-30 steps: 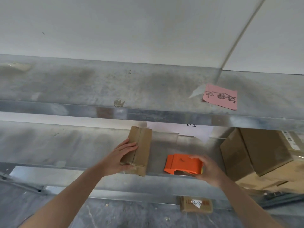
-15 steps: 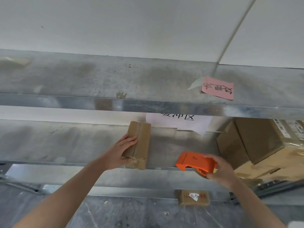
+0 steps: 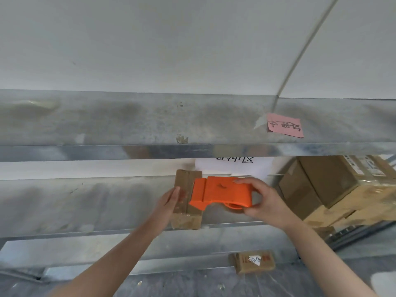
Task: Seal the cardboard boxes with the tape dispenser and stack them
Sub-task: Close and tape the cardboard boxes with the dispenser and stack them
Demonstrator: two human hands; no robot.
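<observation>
A small flat cardboard box point(image 3: 186, 219) lies on the middle metal shelf point(image 3: 85, 202), its long side running away from me. My left hand point(image 3: 170, 201) rests on the box's left side with straight fingers. My right hand point(image 3: 264, 201) grips the orange tape dispenser point(image 3: 222, 195) at its rear end. The dispenser's front end hangs over the right half of the box and hides that part of it. Whether the dispenser touches the box is unclear.
A stack of larger cardboard boxes point(image 3: 334, 189) fills the right end of the same shelf. The upper shelf point(image 3: 128, 123) carries a pink note point(image 3: 285, 125). A small labelled box point(image 3: 252, 261) lies on the floor below. White paper point(image 3: 233, 166) hangs behind.
My right hand has carried the orange dispenser up and left, from the shelf edge to above the small box. My left hand stays on the box with its fingers straighter.
</observation>
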